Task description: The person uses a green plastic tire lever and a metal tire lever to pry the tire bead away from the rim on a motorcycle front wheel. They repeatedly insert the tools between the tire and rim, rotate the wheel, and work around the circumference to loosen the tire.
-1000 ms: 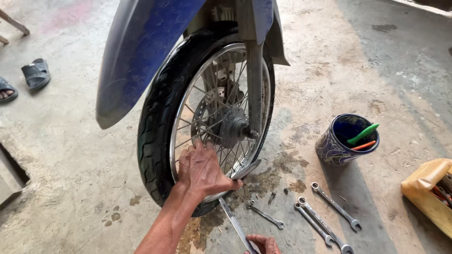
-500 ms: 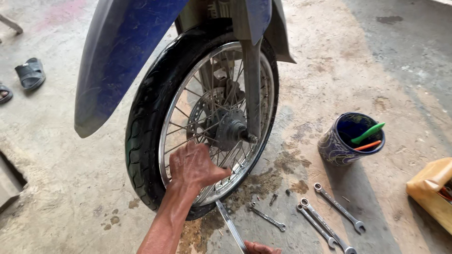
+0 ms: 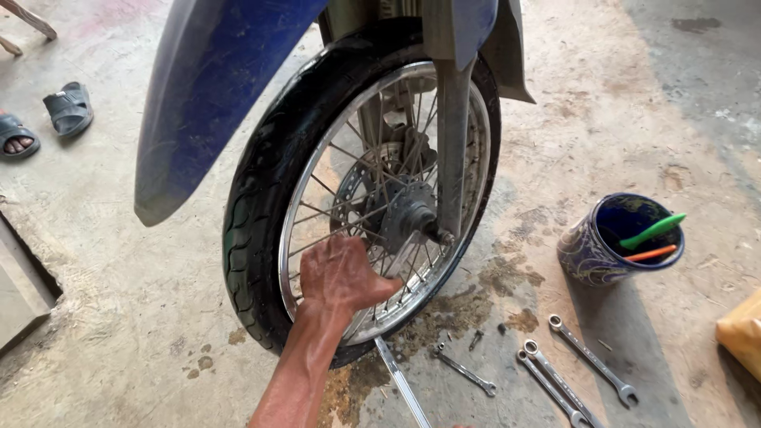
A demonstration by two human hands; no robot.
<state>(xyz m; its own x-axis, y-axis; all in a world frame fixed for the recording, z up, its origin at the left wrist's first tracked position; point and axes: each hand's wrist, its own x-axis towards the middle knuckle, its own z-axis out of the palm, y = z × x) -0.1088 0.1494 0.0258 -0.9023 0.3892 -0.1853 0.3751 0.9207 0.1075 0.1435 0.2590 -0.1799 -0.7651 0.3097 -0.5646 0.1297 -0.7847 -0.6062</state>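
A motorcycle's front wheel point(image 3: 246, 238) stands on the concrete floor, with a black tyre, chrome rim and spokes, under a blue mudguard point(image 3: 214, 87). My left hand point(image 3: 341, 277) is at the lower part of the wheel, its fingers curled in among the spokes near the rim and just below the hub point(image 3: 404, 214). The grey fork leg point(image 3: 453, 143) runs down to the axle. A long metal wrench point(image 3: 400, 380) slants from under the wheel to the bottom edge of the picture. My right hand is out of view.
Two long spanners point(image 3: 590, 361) and a small wrench point(image 3: 468, 372) lie on the oil-stained floor at the right. A blue can point(image 3: 594, 254) holds green and orange tool handles. A sandal point(image 3: 70, 107) and someone's sandalled foot point(image 3: 16, 139) are at far left. A yellow object point(image 3: 741, 333) sits at the right edge.
The view has closed in on the wheel and shifted. My left hand stays on the lower spokes. My right hand, seen at the bottom edge on the wrench, has dropped out of view.
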